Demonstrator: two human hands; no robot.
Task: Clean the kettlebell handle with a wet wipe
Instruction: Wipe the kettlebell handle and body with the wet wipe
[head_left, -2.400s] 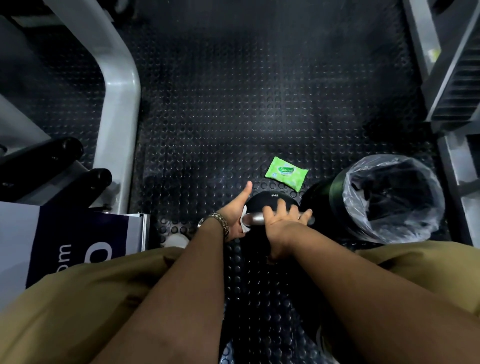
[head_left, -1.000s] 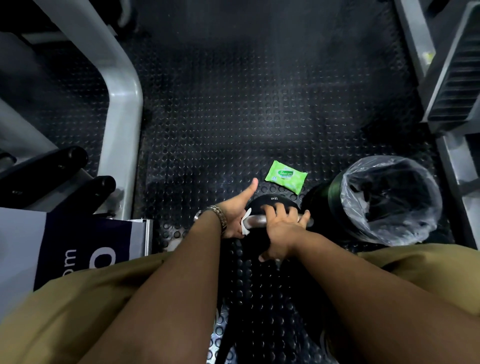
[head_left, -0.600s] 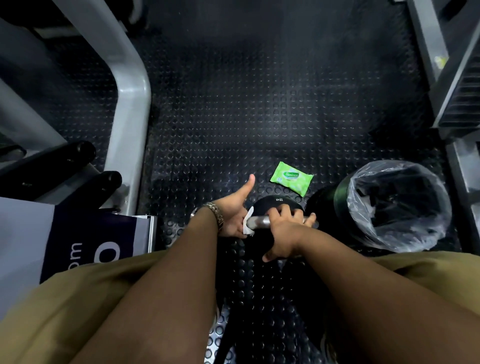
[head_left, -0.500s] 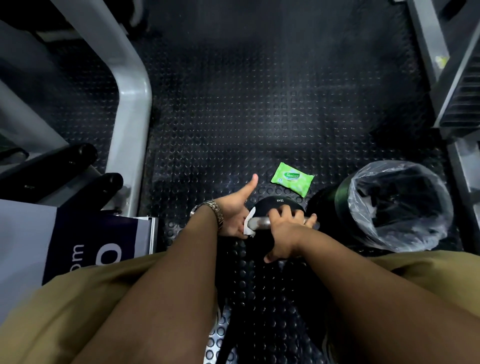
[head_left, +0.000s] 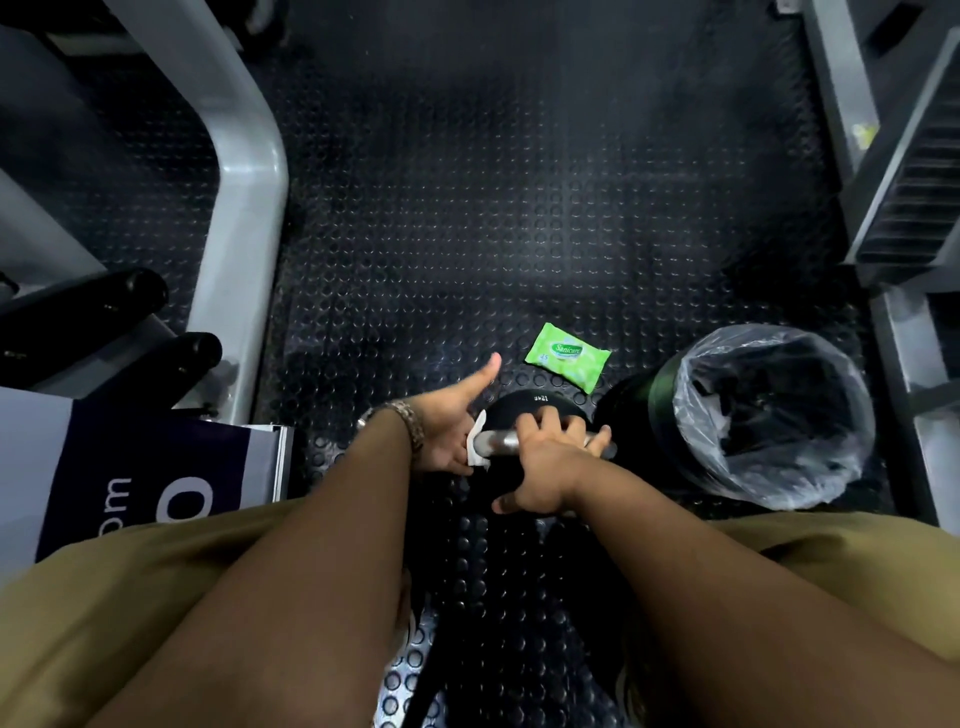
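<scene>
Kettlebell (head_left: 540, 404): black, standing on the studded floor (head_left: 467, 249), just beside the lined bin (head_left: 675, 415).
Handle (head_left: 498, 441): silver bar across the top.
Left hand (head_left: 447, 434): thumb out, fingers gripping the white wipe (head_left: 475, 444) at the handle's left end.
Right hand (head_left: 545, 465): fingers curled over the handle.
Pack of wipes (head_left: 567, 355): green, near the kettlebell.

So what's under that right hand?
The right hand grips the silver kettlebell handle, above the black kettlebell. The left hand holds a white wipe against the handle's bare end. The stretch beneath the fingers is covered.
</scene>
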